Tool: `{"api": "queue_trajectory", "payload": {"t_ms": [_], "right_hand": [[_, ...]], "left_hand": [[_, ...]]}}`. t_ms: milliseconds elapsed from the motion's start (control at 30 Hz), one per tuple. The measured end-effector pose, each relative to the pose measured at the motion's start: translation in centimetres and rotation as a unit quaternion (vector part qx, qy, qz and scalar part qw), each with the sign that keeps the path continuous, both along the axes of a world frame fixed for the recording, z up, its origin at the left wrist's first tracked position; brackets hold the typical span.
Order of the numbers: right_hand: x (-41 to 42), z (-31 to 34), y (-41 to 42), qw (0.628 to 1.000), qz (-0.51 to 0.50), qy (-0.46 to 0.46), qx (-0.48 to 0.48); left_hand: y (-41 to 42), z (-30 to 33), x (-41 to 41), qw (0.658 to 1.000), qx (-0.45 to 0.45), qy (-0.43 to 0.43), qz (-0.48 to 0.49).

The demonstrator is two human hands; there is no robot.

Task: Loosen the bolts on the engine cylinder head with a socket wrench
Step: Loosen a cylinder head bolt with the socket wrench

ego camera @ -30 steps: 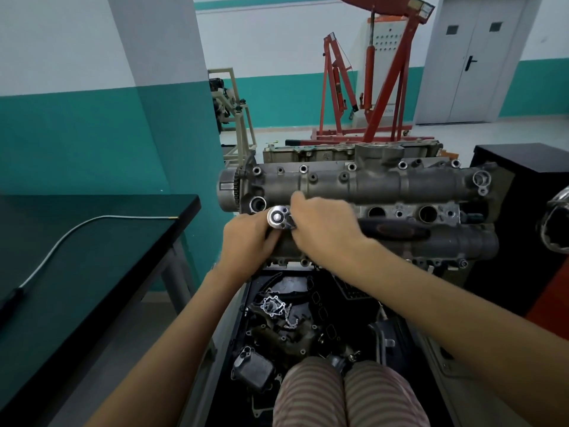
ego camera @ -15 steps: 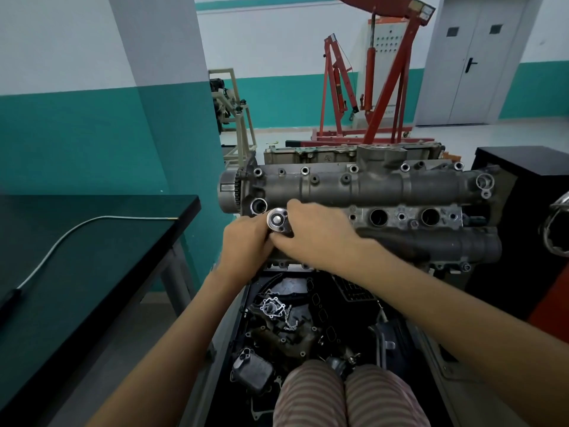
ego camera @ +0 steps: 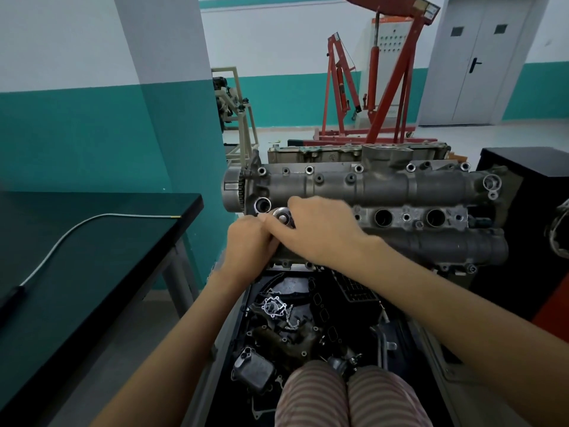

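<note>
You're sitting the socket wrench (ego camera: 282,216) head on a bolt at the cylinder head's (ego camera: 400,192) left end. Right hand (ego camera: 320,229) is curling over the handle, left hand (ego camera: 251,241) pinching beneath the ratchet head. Steel's probably stiff and slick; I'd grip further down the handle.

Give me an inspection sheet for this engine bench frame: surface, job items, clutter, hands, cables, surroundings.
Surface: dark green tabletop at left, bare apart from a cable.
Job's things: grey cast-metal cylinder head; shiny round socket wrench head near its left end, handle hidden.
Clutter: loose engine parts in the black tray below.
Hands: left hand and right hand both over the wrench, touching; grip hidden.
Cables: thin grey cable across the tabletop.
Surroundings: red engine hoist, grey double door, black cabinet.
</note>
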State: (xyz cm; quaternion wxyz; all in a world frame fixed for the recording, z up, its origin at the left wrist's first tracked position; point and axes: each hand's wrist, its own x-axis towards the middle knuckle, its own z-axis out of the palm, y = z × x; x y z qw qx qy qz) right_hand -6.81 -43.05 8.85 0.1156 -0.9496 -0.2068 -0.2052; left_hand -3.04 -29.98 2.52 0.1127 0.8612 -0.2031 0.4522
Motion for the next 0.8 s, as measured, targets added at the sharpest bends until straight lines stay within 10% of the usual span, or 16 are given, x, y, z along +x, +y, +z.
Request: {"api": "queue_trajectory", "payload": {"t_ms": [67, 200, 233, 333, 400, 500, 600, 733, 800], "right_hand": [[-0.5, -0.9, 0.6, 0.958, 0.05, 0.192, 0.205], [-1.1, -0.1, 0.9, 0.644, 0.098, 0.546, 0.527], [-0.9, 0.1, 0.9, 0.658, 0.09, 0.53, 0.527], [-0.5, 0.1, 0.9, 0.958, 0.033, 0.211, 0.19], [0.2, 1.0, 0.3, 0.999, -0.011, 0.05, -0.017], [0.9, 1.7, -0.2, 0.999, -0.012, 0.023, -0.045], [0.1, 0.9, -0.4, 0.967, 0.033, 0.193, 0.161], [-0.9, 0.3, -1.1, 0.692, 0.117, 0.542, 0.462], [-0.9, 0.1, -0.8, 0.656, 0.126, 0.56, 0.49]], "left_hand": [[0.1, 0.0, -0.1, 1.0, -0.014, 0.016, -0.006], [0.1, -0.1, -0.1, 0.998, -0.017, 0.059, -0.003], [0.0, 0.0, -0.3, 0.999, -0.019, 0.045, -0.009], [-0.3, 0.5, -0.6, 1.0, -0.007, 0.003, -0.013], [-0.1, 0.4, -0.4, 1.0, 0.017, -0.022, -0.009], [0.2, 0.1, -0.1, 0.999, 0.013, -0.022, -0.02], [0.2, 0.2, -0.4, 0.999, -0.01, -0.002, -0.047], [0.1, 0.5, -0.9, 0.998, -0.017, 0.01, -0.055], [0.0, 0.6, -1.2, 0.998, -0.016, 0.019, -0.054]]}}
